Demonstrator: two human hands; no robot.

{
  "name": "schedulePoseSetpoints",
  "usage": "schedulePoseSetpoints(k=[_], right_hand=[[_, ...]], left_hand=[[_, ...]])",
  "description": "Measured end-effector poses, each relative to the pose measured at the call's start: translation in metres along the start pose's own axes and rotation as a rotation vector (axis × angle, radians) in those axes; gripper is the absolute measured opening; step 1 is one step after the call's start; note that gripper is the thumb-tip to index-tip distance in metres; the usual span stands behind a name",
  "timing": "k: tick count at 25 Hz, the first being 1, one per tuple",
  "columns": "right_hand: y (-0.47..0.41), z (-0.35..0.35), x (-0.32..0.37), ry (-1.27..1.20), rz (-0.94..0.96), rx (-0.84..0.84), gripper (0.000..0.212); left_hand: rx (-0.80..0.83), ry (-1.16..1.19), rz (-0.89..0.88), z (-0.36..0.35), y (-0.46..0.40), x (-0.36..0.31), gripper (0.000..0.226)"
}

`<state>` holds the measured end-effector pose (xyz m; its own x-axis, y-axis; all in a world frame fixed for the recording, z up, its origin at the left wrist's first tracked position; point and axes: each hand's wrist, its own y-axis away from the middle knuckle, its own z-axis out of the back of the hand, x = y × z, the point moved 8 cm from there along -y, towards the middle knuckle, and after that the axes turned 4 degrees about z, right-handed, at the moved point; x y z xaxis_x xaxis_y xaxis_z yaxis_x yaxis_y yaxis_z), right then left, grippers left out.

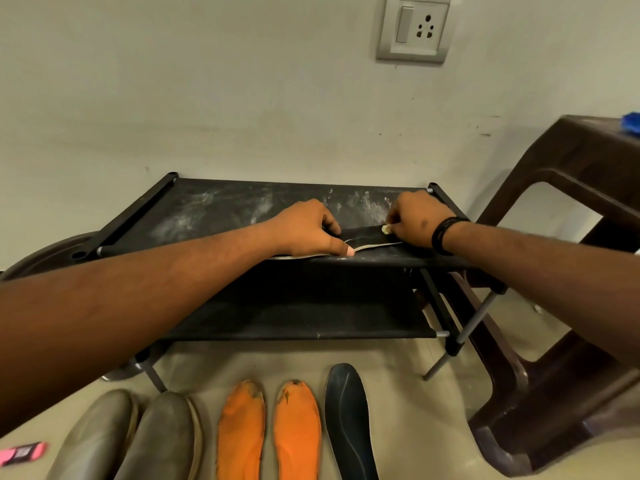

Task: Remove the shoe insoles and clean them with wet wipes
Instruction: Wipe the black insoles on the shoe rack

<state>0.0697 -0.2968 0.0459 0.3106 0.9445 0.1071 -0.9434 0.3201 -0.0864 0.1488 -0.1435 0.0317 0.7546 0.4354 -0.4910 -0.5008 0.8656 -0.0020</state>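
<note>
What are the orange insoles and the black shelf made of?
The orange insoles look like soft foam with a fuzzy cloth top; the toes are worn dark. The black shelf seems to be stretched fabric on metal tubes, since it sags slightly and shows dusty white smears.

we see bare room on the left of the rack top (194, 216), but the brown stool (540, 271) crowds its right end and shoes (138, 441) line the floor.
</note>
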Motion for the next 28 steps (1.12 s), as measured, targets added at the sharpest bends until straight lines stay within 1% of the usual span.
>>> schedulePoseSetpoints(k=[2,4,5,6,8,9,10,14,18,19,22,24,26,28], right_hand=[[0.005,-0.003,0.000,-0.071,0.059,0.034,0.012],[0.015,0.000,0.008,-0.152,0.143,0.149,0.010],[0.015,0.010,0.000,-0.157,0.123,0.144,0.010],[0.012,0.024,-0.015,-0.148,0.071,0.075,0.012],[0.008,0.052,-0.046,-0.126,-0.043,-0.114,0.017],[0.008,0.055,-0.054,-0.134,-0.068,-0.147,0.018],[0.010,0.051,-0.053,-0.149,-0.060,-0.138,0.017],[0.013,0.022,-0.026,-0.172,0.039,-0.008,0.015],[-0.002,0.001,-0.016,-0.087,-0.039,-0.016,0.014],[-0.004,-0.003,-0.006,-0.091,-0.032,-0.020,0.013],[-0.002,-0.012,0.043,-0.163,0.133,0.009,0.013],[0.005,-0.009,0.062,-0.176,0.215,0.076,0.013],[0.007,-0.003,0.052,-0.117,0.214,0.144,0.009],[0.003,0.001,0.025,-0.005,0.119,0.166,0.009]], left_hand=[[0.007,0.013,-0.004,-0.001,0.000,0.001,0.053],[0.005,0.025,-0.005,0.000,0.001,0.003,0.054],[0.002,0.028,-0.004,0.000,0.000,0.003,0.054],[-0.002,0.030,-0.004,0.000,0.000,0.003,0.054],[-0.003,0.031,-0.003,0.000,-0.001,0.002,0.054],[-0.002,0.034,-0.002,0.001,0.000,0.002,0.054],[-0.003,0.035,0.000,0.001,0.000,0.003,0.054],[-0.012,0.022,-0.004,0.001,0.002,0.001,0.055],[-0.018,0.015,-0.008,0.002,0.001,0.000,0.055],[-0.019,0.006,-0.007,0.001,0.001,0.000,0.056],[-0.023,-0.024,-0.014,0.003,0.001,0.001,0.053],[-0.016,-0.023,-0.020,0.002,0.003,0.000,0.050],[-0.010,-0.033,-0.027,0.001,0.004,-0.002,0.054],[-0.009,-0.046,-0.030,0.001,0.004,-0.004,0.057]])
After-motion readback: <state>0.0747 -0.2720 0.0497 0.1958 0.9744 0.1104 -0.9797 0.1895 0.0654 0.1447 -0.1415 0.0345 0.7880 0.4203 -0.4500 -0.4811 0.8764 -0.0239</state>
